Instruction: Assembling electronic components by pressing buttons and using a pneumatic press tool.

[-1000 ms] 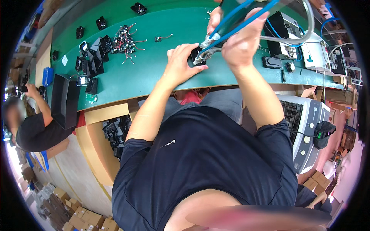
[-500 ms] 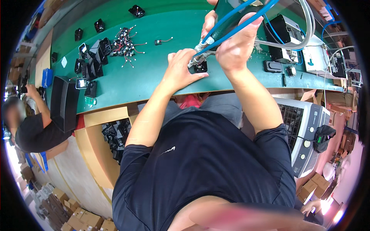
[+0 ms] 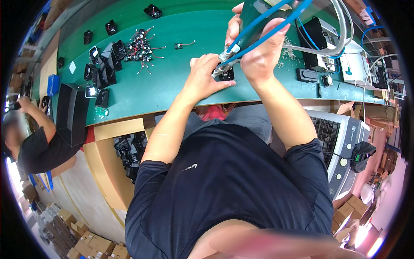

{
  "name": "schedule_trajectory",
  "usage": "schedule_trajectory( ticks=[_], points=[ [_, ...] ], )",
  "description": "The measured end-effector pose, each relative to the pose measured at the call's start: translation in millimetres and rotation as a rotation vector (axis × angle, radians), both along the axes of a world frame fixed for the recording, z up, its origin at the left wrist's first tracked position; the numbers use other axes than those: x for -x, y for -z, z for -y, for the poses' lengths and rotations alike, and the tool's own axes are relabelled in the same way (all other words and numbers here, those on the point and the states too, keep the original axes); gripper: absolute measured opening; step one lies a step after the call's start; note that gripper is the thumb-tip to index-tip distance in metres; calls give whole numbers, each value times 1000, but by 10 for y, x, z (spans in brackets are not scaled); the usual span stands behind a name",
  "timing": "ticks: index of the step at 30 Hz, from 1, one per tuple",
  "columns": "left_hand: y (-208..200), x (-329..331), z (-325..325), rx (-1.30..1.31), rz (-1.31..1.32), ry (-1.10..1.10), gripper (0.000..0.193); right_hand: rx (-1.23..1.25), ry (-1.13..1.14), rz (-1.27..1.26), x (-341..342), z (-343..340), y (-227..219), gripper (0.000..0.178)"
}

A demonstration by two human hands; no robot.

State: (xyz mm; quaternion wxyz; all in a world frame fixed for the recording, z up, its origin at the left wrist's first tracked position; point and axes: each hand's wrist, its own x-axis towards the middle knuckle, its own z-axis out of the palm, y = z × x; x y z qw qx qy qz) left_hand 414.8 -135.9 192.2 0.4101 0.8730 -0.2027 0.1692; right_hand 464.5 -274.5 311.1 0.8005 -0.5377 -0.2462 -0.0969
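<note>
At a green-topped table [image 3: 172, 88], a person's right hand [image 3: 261, 56] is clamped around a hose-fed power driver [image 3: 250, 23]. Blue air tubes [image 3: 276, 23] cross in front of its dark body, and its metal nozzle [image 3: 224, 62] slants down toward seven o'clock, over a small black housing [image 3: 227, 75] lying on the tabletop. Whether the nozzle touches it cannot be told.

The left hand [image 3: 202, 77] is at the housing's nine o'clock, fingers and thumb spread apart around it. The thumb lies along the near edge; the fingertips are partly hidden by the nozzle, so how firmly they press cannot be told.

Reckoned from that housing, a lone wired component [image 3: 179, 45] lies at ten o'clock, with a heap of similar wired components [image 3: 139, 45] beyond. A cluster of black casings [image 3: 105, 64] sits at nine. Loose small metal pieces [image 3: 288, 54] are scattered between two and three, and a black rectangular case [image 3: 307, 75] rests at three. At eight o'clock, below the table edge, an open carton [image 3: 97, 162] holds black parts [image 3: 127, 151].
</note>
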Motion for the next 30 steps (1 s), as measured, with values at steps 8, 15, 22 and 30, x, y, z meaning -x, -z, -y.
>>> schedule_trajectory(
  ticks=[8, 15, 22, 30],
  points=[
    [-99, 15, -53, -9, -151, 20, 81, -70, -102, 234, -362, 292, -638, 68],
    [-629, -1246, -529, -295, -146, -349, 73, 167, 522, 360, -162, 571, -904, 40],
    [-296, -2235, -964, -660, -389, -460, 78, 256, 508, 218, -95, 637, -440, 64],
    [-661, -715, -1620, -508, 261, -601, 25, 855, 290, 825, 155, 237, -116, 24]
  ],
)
